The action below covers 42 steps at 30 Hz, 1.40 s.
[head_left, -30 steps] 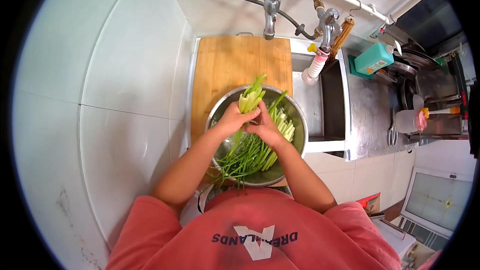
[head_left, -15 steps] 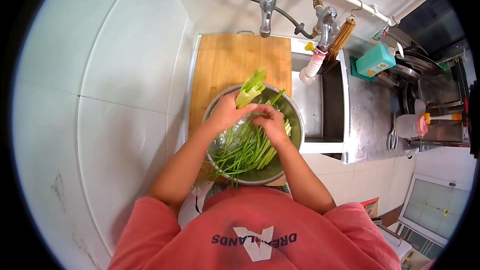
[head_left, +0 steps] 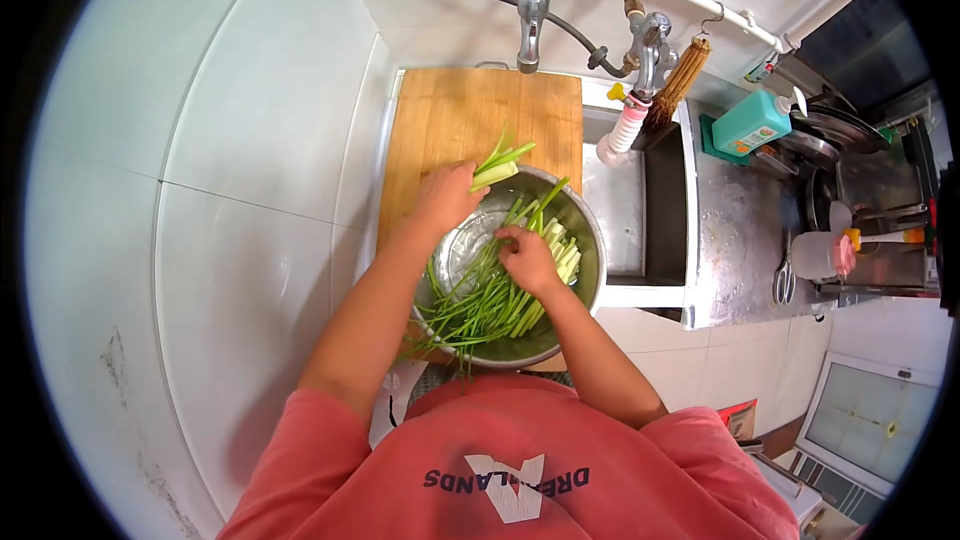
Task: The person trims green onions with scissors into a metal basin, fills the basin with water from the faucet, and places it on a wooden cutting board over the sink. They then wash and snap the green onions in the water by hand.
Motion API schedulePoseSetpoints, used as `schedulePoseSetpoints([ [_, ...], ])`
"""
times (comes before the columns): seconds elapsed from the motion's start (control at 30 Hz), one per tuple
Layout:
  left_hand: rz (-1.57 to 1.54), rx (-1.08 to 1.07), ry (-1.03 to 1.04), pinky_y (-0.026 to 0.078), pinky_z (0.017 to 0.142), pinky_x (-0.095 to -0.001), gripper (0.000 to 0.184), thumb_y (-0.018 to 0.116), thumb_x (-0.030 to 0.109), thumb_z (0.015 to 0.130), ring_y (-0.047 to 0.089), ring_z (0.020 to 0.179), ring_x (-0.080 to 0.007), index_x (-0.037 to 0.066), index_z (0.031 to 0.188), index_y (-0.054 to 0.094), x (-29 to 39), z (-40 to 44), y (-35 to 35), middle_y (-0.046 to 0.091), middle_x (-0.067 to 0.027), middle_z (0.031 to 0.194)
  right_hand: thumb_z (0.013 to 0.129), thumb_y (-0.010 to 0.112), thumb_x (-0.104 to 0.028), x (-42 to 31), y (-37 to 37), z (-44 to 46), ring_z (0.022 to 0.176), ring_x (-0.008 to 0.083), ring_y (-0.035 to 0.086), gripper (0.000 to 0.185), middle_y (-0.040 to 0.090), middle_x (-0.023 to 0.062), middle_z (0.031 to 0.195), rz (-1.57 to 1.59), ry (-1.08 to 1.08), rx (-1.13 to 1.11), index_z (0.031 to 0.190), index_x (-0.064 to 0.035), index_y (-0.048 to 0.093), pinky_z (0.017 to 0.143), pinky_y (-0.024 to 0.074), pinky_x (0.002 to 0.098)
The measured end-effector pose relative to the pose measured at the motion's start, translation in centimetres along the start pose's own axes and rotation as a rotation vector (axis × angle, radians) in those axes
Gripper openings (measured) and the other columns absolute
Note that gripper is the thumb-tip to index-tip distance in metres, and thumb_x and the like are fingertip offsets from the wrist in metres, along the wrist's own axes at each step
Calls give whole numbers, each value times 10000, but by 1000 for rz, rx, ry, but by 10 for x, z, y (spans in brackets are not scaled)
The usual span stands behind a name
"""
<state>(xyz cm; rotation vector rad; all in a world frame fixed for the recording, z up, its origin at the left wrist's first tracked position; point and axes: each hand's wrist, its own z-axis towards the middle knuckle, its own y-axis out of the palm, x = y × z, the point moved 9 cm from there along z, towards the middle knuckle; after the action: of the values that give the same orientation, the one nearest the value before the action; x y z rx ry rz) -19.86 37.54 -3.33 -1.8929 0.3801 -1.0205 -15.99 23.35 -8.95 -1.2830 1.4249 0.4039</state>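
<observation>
My left hand (head_left: 447,198) is closed round a short bunch of pale green celery (head_left: 496,176), held over the upper left rim of a metal bowl (head_left: 599,270). Inside the bowl, my right hand (head_left: 528,258) has its fingers curled on celery stalks; the fingertips are partly hidden. Many thin green stalks (head_left: 480,305) lie in the bowl, some hanging over its near edge. Their thick pale ends (head_left: 565,252) point up and to the right. Water shows at the bowl's left side.
Under the bowl is a wooden board (head_left: 480,120). A sink (head_left: 615,210) lies to the right, below a tap with a pink-and-white spout (head_left: 624,132). Further right, a steel counter (head_left: 735,240) carries a turquoise pump bottle (head_left: 752,123) and scissors (head_left: 784,270). A tiled wall (head_left: 250,110) stands left.
My left hand has moved up and left with its celery, apart from my right hand. My right hand has shifted slightly down and left, lower among the stalks.
</observation>
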Motion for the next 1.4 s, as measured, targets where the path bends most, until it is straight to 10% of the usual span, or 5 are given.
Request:
schedulePoseSetpoints([
  [0.4,70,120,-8,438,708,-438,277,622,189,740,549,818,-374,-15,903,530,3,-39,-9,579,-196,887,685,548,-40,1,-4,2,822,275,610,249,627,153,900,129,-40,65,925,-20,611,745,466,324],
  [0.5,-190,485,211,436,703,-431,286,616,196,747,546,823,-376,-22,905,519,35,-56,-47,578,-202,867,687,552,-39,9,1,4,814,261,612,239,634,135,884,135,20,12,917,-23,613,744,466,317],
  [0.67,-281,37,191,440,685,-423,250,611,197,748,556,827,-362,13,888,516,89,-48,-61,586,-182,849,701,542,-38,35,13,12,772,224,610,210,639,121,845,302,49,8,896,-4,613,726,465,295],
  [0.87,335,62,342,451,670,-418,250,627,156,727,576,818,-330,53,942,554,116,0,-74,604,-140,841,711,537,-32,37,16,9,751,202,605,203,634,119,813,333,53,0,897,11,608,700,466,287],
  [1.4,411,-255,102,445,822,-370,252,605,113,675,550,979,-290,74,924,609,15,98,51,597,-141,995,766,541,-17,28,-41,-4,496,173,591,241,609,134,702,402,190,482,998,44,523,447,488,288],
])
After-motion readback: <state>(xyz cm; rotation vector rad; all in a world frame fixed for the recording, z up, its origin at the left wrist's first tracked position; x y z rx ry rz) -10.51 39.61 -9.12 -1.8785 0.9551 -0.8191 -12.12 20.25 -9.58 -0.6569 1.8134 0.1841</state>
